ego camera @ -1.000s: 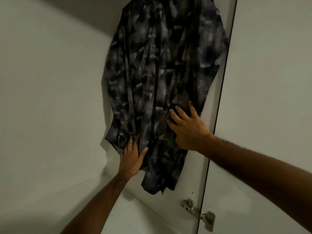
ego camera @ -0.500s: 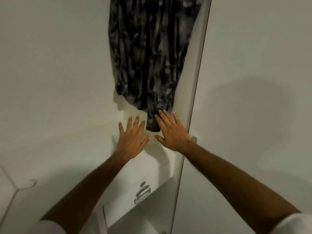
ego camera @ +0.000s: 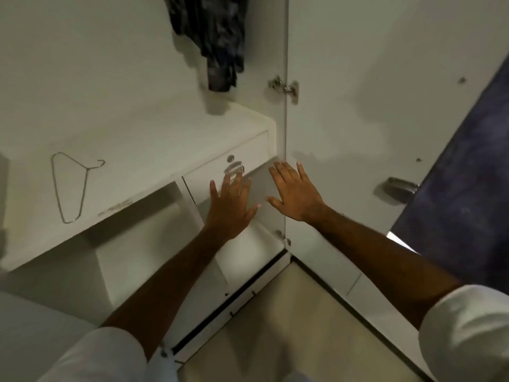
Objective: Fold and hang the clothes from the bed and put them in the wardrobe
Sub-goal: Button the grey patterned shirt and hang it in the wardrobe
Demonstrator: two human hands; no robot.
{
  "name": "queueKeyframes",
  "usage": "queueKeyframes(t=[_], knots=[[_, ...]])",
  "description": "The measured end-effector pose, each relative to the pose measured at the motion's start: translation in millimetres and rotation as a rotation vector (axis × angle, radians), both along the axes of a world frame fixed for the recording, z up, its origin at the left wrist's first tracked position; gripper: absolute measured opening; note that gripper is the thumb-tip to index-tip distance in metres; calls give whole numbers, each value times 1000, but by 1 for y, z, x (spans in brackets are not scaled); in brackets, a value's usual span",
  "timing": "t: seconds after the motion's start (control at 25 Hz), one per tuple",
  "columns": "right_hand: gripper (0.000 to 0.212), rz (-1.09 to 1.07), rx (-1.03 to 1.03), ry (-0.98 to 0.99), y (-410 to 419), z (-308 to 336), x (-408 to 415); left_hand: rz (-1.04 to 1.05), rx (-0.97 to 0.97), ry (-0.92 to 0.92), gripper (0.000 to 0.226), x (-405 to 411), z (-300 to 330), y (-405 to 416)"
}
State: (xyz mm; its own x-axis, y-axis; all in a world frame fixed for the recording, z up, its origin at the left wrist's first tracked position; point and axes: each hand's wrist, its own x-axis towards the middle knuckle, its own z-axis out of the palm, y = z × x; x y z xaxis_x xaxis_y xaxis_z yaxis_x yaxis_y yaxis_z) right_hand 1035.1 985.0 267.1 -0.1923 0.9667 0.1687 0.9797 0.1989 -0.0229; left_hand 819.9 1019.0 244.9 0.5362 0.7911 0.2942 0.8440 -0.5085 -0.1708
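Dark shirt (ego camera: 213, 37) hanging in wardrobe (ego camera: 110, 78)

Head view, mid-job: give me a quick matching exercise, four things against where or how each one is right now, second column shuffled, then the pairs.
Things:
1. patterned shirt
2. wire hanger
3. left hand
4. door hinge

Places or states:
A. lying flat on the white shelf, at the left
B. open, fingers spread in front of the drawer
C. hanging at the top, above the shelf
D. on the edge of the open wardrobe door, at the right

Pairs: 1-C, 2-A, 3-B, 4-D
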Motion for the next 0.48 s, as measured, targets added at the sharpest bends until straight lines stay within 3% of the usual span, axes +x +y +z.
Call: queueKeyframes(t=[0.48], knots=[[85,-506,-358,131,-315,-170,-3,-401,-331,183,73,33,-152,-211]])
